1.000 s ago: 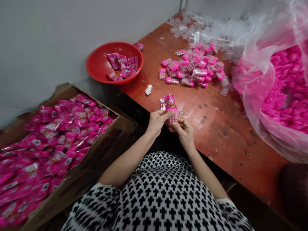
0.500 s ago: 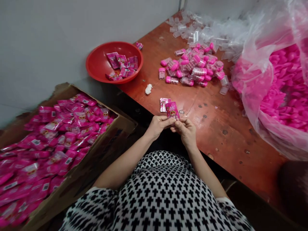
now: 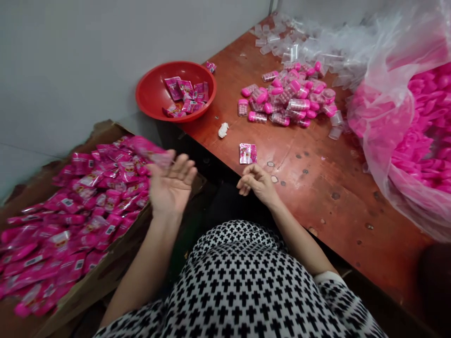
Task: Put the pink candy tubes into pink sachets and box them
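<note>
My left hand [image 3: 171,184] is over the edge of the cardboard box [image 3: 116,263], palm up with fingers spread and nothing in it. A blurred pink filled packet [image 3: 152,149] is in the air just past its fingertips, above the box's heap of pink packets [image 3: 70,211]. My right hand [image 3: 256,183] rests at the near edge of the red-brown table [image 3: 317,188], fingers loosely curled, with nothing visible in them. An empty pink sachet [image 3: 247,153] lies flat on the table just beyond that hand.
A red bowl [image 3: 151,96] with a few pink sachets sits at the table's far left corner. Further right is a pile of pink-capped candy tubes [image 3: 289,96], clear empty tubes [image 3: 282,42] behind, and a big plastic bag of pink caps [image 3: 416,126]. A white scrap [image 3: 223,129] lies nearby.
Both hands held a tube and sachet together at the table edge. Now my left hand has swung left over the box and let the filled packet go; my right hand stays, empty.
</note>
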`<state>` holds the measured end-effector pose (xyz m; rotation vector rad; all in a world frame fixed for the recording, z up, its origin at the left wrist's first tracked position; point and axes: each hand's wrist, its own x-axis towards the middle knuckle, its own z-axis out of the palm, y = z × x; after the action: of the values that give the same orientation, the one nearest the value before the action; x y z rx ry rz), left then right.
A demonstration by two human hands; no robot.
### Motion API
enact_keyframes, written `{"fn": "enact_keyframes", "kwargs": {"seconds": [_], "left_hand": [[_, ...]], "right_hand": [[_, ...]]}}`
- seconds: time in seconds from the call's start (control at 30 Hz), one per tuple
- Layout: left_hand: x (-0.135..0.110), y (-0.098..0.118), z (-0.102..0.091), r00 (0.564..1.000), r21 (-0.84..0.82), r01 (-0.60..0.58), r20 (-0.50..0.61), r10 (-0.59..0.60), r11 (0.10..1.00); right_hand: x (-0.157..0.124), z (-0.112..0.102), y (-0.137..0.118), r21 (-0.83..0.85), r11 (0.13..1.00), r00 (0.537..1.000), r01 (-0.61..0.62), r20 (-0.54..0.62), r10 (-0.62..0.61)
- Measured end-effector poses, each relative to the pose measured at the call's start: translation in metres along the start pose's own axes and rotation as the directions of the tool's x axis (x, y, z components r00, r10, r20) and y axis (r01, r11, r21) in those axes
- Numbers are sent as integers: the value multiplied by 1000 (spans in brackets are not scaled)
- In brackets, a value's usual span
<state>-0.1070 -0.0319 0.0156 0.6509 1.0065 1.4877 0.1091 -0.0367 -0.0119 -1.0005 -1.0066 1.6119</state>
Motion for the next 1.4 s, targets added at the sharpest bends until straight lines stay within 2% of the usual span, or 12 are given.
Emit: {"fn": "enact_keyframes", "kwargs": {"seconds": [0.1,0.2,0.37,0.47,0.57,0.77,0.9,0.97,1.07,1.13,1.27,1.4], "left_hand": [[12,1,-10,991,50,-95,-89,99,994],[29,-29,11,988,346,-135,-25,153,928],[55,-89,65,845,738,-528,502,181,419],[65,-107,75,813,785,-583,567,134,212],[69,-117,72,808,797,-588,567,161,139],[63,-125,70,787,755,-612,550,280,235],[46,-115,78,768,670,-641,546,335,375],[37,-106,81,803,627,-593,504,318,505],[29,-95,81,921,545,-337,359,150,768],[26,-92,79,947,451,-95,316,-60,887],[27,-91,74,889,283,261,301,-344,923],[27,-87,71,903,238,338,191,-385,910]], "right_hand": [[-4,-15,-1,-60,998,990,20,-135,-28],[-8,-28,-2,-97,995,977,10,-211,-31],[-12,-33,-7,-163,987,964,-5,-262,-38],[-11,-38,-11,-200,980,964,-14,-263,-39],[-6,-46,-13,-239,971,962,-17,-267,-49],[20,-54,-5,-414,908,893,62,-383,-236],[37,-54,1,-274,949,907,153,-343,-245],[39,-54,0,-193,969,912,156,-349,-216],[35,-53,-5,-143,981,924,133,-341,-175],[31,-51,-8,-133,986,947,99,-291,-135],[28,-50,-13,-210,977,985,37,-157,-71],[51,-58,-29,-576,816,989,59,-77,-126]]}}
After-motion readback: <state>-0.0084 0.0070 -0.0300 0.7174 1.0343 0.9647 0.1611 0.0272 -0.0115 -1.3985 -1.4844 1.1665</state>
